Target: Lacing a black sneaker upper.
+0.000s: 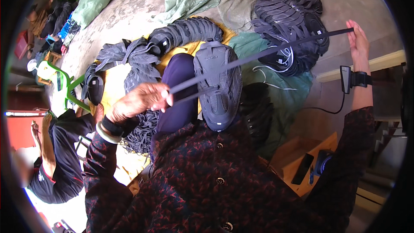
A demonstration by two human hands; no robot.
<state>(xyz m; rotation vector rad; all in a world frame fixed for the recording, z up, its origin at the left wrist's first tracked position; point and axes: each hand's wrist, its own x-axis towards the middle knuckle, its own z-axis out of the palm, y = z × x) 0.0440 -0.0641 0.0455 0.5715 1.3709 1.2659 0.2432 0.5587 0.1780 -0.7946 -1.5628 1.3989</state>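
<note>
A dark grey sneaker (217, 103) rests on my lap, its rounded end toward me. A flat dark shoelace (267, 52) stretches in a long straight line across it. My left hand (144, 100) pinches the lace beside the shoe; a shorter stretch of lace runs from those fingers to the front of the shoe's opening. Far out to the right, my right hand (359, 43) is raised and grips the other end between thumb and fingers. Under my left forearm lies a heap of loose dark laces (144, 131).
Rows of dark shoes (185, 33) lie on yellow sheeting ahead, with another long row (293, 21) at the far right. A wooden box (286, 159) holding a phone (303, 168) stands at my right. Another person (60, 159) sits at left near a green plastic stool (62, 84).
</note>
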